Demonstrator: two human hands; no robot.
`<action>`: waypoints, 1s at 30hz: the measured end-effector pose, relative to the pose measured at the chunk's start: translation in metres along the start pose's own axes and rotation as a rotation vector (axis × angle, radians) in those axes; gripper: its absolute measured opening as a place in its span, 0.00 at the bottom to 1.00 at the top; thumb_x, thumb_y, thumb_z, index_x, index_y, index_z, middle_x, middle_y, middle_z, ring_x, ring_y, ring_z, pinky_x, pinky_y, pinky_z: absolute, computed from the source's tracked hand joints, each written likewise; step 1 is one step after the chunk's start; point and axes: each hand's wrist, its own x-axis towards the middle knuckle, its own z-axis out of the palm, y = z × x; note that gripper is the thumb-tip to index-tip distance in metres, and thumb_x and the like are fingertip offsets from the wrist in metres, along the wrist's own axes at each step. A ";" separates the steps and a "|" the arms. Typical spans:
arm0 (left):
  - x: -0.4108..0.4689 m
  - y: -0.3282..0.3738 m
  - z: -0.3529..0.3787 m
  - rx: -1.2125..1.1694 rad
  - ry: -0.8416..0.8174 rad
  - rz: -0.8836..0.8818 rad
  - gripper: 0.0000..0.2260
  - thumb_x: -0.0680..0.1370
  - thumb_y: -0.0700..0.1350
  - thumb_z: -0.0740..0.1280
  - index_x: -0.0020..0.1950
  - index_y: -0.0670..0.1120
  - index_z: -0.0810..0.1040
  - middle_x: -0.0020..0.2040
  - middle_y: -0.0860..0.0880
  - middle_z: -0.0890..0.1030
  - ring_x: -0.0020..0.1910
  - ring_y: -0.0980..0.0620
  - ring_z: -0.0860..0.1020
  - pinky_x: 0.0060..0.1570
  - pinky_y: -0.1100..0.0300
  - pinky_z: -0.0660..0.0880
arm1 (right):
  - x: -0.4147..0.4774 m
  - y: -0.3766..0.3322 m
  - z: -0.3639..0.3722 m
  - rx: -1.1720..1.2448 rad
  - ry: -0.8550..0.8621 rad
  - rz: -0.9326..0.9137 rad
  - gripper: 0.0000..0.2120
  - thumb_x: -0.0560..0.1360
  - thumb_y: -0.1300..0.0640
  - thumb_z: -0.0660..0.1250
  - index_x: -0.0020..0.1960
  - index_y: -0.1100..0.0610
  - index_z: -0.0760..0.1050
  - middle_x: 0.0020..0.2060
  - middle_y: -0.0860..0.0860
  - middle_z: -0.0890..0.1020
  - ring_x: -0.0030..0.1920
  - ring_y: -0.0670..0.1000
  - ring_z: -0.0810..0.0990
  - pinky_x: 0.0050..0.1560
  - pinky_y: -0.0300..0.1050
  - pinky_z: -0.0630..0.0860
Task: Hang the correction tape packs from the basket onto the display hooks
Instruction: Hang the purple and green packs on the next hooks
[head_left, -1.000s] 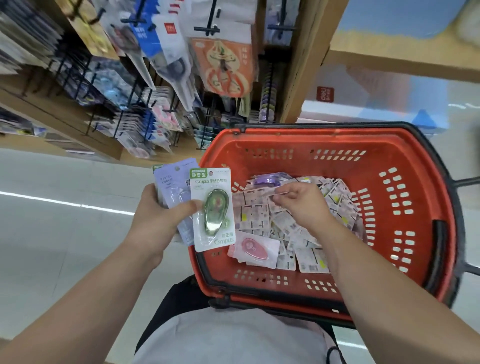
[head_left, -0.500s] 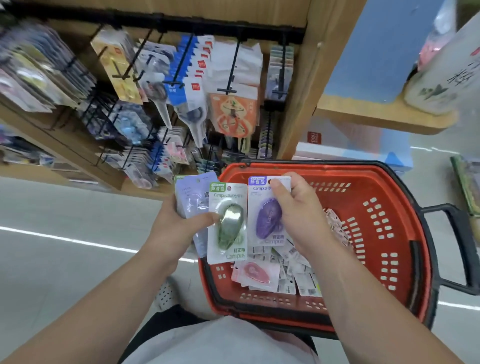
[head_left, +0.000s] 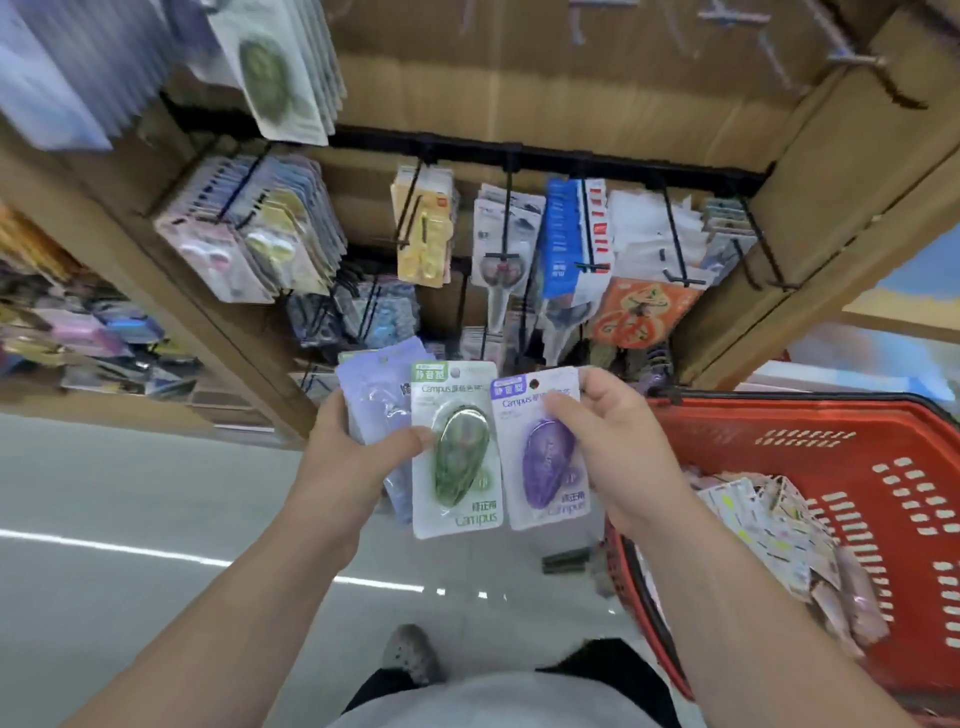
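Right hand (head_left: 623, 457) has lifted purple pack (head_left: 545, 465) left of basket (head_left: 779, 411), pinching it; left hand (head_left: 348, 457) grips green pack (head_left: 460, 467). I judge hanging next.

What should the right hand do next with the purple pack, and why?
Probably lift the right hand with the purple pack up toward the display hooks: it pinches the pack outside the basket, hang hole on top, while the left hand holds the green pack.
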 end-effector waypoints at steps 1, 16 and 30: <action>0.001 0.007 -0.016 -0.004 0.014 0.012 0.30 0.61 0.45 0.79 0.63 0.52 0.78 0.55 0.51 0.87 0.52 0.47 0.87 0.46 0.50 0.81 | 0.002 -0.003 0.016 -0.007 -0.015 -0.009 0.06 0.80 0.61 0.67 0.48 0.53 0.81 0.47 0.59 0.87 0.46 0.59 0.84 0.48 0.61 0.78; 0.076 0.103 -0.160 -0.061 0.259 0.202 0.39 0.57 0.52 0.79 0.68 0.51 0.77 0.59 0.49 0.87 0.57 0.41 0.85 0.45 0.48 0.79 | 0.117 -0.088 0.187 -0.156 -0.224 -0.236 0.10 0.85 0.57 0.62 0.52 0.49 0.82 0.47 0.51 0.88 0.50 0.57 0.86 0.57 0.67 0.80; 0.131 0.171 -0.250 -0.050 0.325 0.444 0.38 0.61 0.46 0.79 0.71 0.47 0.76 0.60 0.46 0.86 0.58 0.43 0.86 0.43 0.57 0.83 | 0.183 -0.161 0.306 -0.140 -0.233 -0.607 0.13 0.84 0.53 0.63 0.46 0.43 0.83 0.45 0.43 0.86 0.48 0.46 0.83 0.52 0.46 0.78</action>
